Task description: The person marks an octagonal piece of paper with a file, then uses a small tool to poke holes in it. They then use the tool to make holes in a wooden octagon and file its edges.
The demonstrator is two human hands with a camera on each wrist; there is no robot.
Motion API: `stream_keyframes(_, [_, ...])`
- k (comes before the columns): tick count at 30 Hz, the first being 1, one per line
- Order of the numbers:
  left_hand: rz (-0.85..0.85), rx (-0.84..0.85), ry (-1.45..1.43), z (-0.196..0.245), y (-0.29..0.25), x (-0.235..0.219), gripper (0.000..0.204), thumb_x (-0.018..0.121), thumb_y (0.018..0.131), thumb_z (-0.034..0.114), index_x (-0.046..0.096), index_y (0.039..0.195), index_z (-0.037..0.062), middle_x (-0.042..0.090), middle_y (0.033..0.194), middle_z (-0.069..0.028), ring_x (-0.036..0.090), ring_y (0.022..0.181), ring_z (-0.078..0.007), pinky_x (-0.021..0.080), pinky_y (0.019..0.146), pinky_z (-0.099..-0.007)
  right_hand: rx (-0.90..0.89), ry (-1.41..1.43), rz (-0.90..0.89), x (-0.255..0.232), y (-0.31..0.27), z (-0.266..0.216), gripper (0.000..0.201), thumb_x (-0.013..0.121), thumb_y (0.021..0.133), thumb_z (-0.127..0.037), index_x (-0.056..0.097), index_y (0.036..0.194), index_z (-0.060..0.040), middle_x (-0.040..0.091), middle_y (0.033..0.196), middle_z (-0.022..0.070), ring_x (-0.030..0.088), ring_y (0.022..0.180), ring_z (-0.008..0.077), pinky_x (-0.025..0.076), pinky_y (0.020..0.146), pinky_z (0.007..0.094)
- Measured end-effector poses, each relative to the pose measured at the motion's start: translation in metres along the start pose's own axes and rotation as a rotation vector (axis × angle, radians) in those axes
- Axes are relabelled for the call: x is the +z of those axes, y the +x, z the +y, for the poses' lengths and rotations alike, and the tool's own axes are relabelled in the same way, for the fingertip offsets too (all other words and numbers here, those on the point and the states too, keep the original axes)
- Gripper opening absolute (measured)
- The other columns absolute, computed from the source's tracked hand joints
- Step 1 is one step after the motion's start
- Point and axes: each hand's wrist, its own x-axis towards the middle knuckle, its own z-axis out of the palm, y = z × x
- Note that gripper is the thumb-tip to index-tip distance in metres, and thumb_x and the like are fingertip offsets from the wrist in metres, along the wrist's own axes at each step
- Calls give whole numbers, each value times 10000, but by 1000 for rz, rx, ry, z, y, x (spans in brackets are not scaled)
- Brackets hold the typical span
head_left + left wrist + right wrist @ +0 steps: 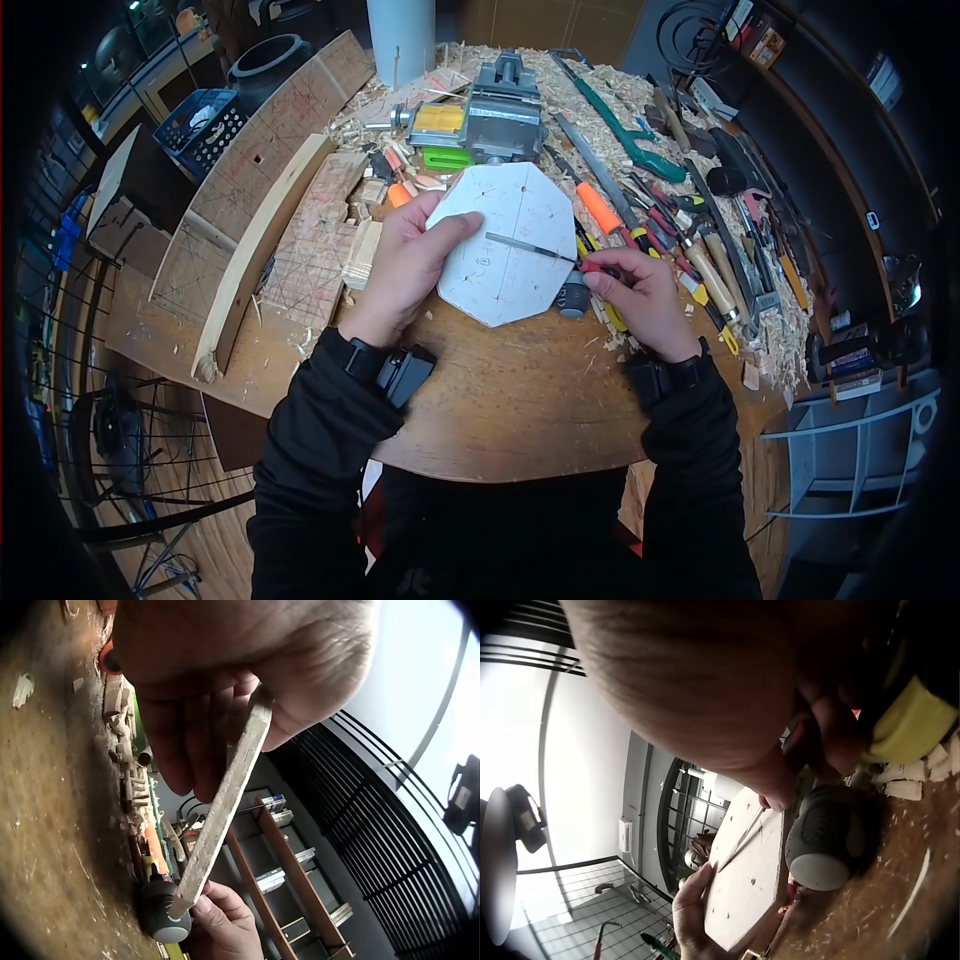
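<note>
In the head view a white-faced octagonal board (505, 285), marked with pencil lines and small holes, is held up over the workbench. My left hand (410, 255) grips its left edge, thumb on the face and fingers behind. Edge-on in the left wrist view, the board (225, 802) looks thin and rough. My right hand (640, 300) pinches the red handle of a small flat file (530, 247), whose blade lies across the board's face. The right wrist view shows the file (742, 836) slanting over the board (757, 877), pointing toward the left thumb.
A grey-and-black stubby tool handle (825, 840) sits beside the board's right edge. Behind are a metal vise (503, 105), wood shavings and a green-handled saw (650, 155). Chisels and other hand tools crowd the right; a long wooden strip (265, 250) lies left.
</note>
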Motion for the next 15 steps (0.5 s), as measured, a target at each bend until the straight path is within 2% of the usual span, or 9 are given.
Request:
stream_keyframes(1, [1,-2,12,1,-1,1,225,638,905,85,633,1095,-37,708,949,-82,675,779,-107,544,710,-247,0,0,0,-1,0,0,208,707,892,-77,689,1087,-7,691,921,-4,566,740,29,457,665,188])
stream_keyframes(3, [2,-6,24,0,-1,1,230,639,902,84,634,1096,-37,708,948,-83,676,778,-109,544,708,-248,51,-21,-30,-3,0,0,216,686,900,-36,660,1109,12,690,978,33,621,865,70,492,765,209])
stream_keyframes(7, [3,-31,74,-1,-1,2,241,642,892,85,641,1099,-38,709,946,-85,679,777,-113,546,702,-251,29,-37,-38,-1,0,-1,211,684,900,-35,660,1104,11,689,980,32,621,864,70,493,762,210])
stream_keyframes(9, [9,-33,73,0,-1,2,243,644,890,87,643,1098,-38,709,945,-85,680,776,-114,546,700,-252,-5,-22,-1,0,1,2,206,713,887,-76,689,1079,-6,696,921,6,583,744,32,469,667,189])
stream_keyframes(11, [-19,-55,96,0,-1,0,299,626,897,75,601,1169,-46,697,1031,-100,684,872,-131,547,806,-268,1,-22,-2,0,0,2,205,713,887,-75,688,1077,-5,696,922,7,584,744,32,470,667,189])
stream_keyframes(12, [-18,-55,96,-1,-1,0,299,626,897,75,601,1169,-46,697,1031,-100,684,872,-131,547,806,-268,6,-22,-2,0,0,2,203,713,886,-74,688,1076,-4,696,923,8,585,745,33,471,668,189])
stream_keyframes(14, [13,-31,82,-3,-1,1,247,647,889,91,647,1100,-38,708,945,-80,679,780,-116,543,702,-252,2,-20,-4,0,1,1,203,712,886,-72,688,1075,-3,696,924,9,587,748,33,473,670,190])
stream_keyframes(15, [13,-32,81,-3,-1,1,247,647,889,91,647,1100,-38,708,945,-80,679,780,-116,543,702,-252,-1,-19,-4,0,0,1,202,712,886,-71,687,1075,-3,696,925,10,589,750,34,475,672,190])
